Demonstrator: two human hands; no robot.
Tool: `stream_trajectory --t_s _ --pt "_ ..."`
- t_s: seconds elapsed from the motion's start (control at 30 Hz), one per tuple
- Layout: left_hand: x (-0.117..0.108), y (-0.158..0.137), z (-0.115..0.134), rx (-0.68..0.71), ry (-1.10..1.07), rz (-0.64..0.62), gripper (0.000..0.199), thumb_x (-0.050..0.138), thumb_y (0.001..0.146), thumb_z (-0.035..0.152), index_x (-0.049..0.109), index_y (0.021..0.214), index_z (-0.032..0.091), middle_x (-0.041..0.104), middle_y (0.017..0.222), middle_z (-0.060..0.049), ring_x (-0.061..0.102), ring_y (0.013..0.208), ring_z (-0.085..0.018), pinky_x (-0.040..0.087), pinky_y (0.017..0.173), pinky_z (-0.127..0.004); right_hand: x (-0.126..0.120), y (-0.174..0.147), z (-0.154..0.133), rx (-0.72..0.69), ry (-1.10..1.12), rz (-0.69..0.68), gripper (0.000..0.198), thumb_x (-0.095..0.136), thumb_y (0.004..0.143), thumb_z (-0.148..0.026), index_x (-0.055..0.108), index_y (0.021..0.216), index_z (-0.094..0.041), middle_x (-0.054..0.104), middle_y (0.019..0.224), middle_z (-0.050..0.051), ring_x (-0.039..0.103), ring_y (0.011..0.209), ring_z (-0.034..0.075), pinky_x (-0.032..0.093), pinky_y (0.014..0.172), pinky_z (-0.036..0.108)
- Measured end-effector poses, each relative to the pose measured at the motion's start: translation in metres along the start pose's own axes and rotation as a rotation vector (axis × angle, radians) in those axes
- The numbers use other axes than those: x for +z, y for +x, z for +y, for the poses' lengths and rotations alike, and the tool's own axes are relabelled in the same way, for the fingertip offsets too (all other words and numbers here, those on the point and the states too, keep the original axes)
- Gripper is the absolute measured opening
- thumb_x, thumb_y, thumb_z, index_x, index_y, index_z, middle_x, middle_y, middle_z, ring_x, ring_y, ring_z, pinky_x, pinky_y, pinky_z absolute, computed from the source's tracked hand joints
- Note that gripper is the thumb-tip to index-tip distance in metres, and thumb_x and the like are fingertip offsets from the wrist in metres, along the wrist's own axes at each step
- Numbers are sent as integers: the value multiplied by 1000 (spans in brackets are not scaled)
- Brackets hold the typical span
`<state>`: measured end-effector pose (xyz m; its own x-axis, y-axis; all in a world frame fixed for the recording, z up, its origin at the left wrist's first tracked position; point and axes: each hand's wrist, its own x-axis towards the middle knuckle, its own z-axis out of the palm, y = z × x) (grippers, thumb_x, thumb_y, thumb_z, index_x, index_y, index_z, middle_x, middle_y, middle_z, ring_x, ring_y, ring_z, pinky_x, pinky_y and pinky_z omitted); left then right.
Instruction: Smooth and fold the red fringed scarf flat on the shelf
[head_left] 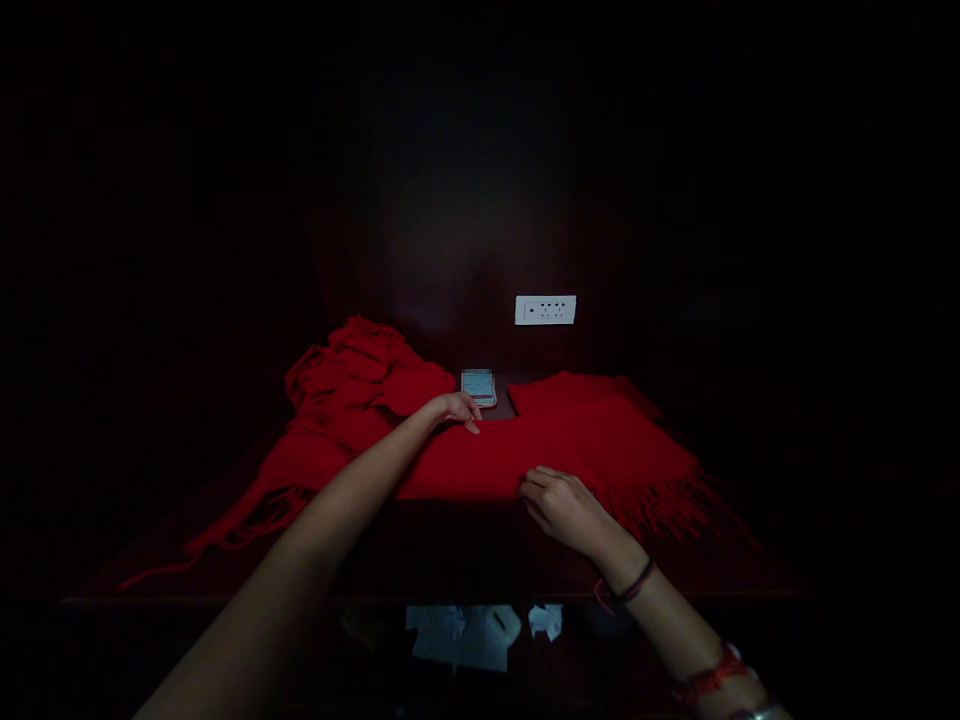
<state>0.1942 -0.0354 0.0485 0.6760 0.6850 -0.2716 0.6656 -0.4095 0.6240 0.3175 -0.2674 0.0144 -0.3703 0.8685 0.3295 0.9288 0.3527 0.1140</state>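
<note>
A red fringed scarf [592, 430] lies across the dark tabletop, its right part flat and layered. Tassels hang from its right end toward the front. My left hand [459, 408] is closed on the far edge of the cloth, thumb and fingers close together. At the near edge, my right hand [553, 497] has its fingers curled around the fabric; their tips are partly hidden. More red fringed cloth [367, 370] is bunched in a loose heap at the left; I cannot tell whether it is the same piece.
Behind my left hand lies a phone [478, 387] with its screen lit. A white socket plate [545, 310] is on the dark back wall. Below the table's front edge [300, 600] are pale papers [457, 640] and a crumpled white piece [545, 621]. The surroundings are very dark.
</note>
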Motion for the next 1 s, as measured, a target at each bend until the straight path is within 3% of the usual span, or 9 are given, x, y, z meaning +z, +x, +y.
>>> stream_trajectory --t_s 0.13,0.4,0.63,0.77,0.87,1.0 --pt "-2 9 -1 -1 47 50 18 69 40 9 55 50 14 50 47 6 49 63 -12 37 61 -18 -1 0 0 -9 -10 10 17 39 80 -15 56 79 -16 55 78 4 48 75 13 36 68 23" --pt "-1 -1 -3 38 -80 18 19 67 47 15 60 65 14 57 56 3 51 58 -11 40 57 -20 0 0 0 -16 -18 11 15 40 80 -15 55 79 -16 55 79 4 48 75 13 36 69 23" --pt "11 5 -10 61 -105 64 17 66 48 11 58 63 12 56 54 3 51 57 -10 40 57 -19 -1 0 0 -2 -1 0 15 41 79 -14 56 80 -16 55 79 4 48 77 13 36 69 23" --pt "18 11 -10 98 -64 106 7 62 58 17 57 58 12 56 53 3 50 58 -9 40 58 -17 -1 0 0 -6 1 5 16 40 79 -14 56 80 -16 55 79 5 48 77 13 36 69 23" --pt "20 15 -9 111 0 118 1 58 60 11 57 60 11 55 52 2 51 57 -9 40 58 -17 -1 0 0 -8 0 9 16 40 79 -15 56 80 -16 55 79 5 48 76 13 36 69 23" --pt "22 17 -5 111 119 122 5 54 63 8 58 66 10 55 54 1 52 57 -10 41 56 -18 0 0 1 -11 1 12 16 40 79 -14 56 80 -16 55 79 5 48 76 13 36 69 23"
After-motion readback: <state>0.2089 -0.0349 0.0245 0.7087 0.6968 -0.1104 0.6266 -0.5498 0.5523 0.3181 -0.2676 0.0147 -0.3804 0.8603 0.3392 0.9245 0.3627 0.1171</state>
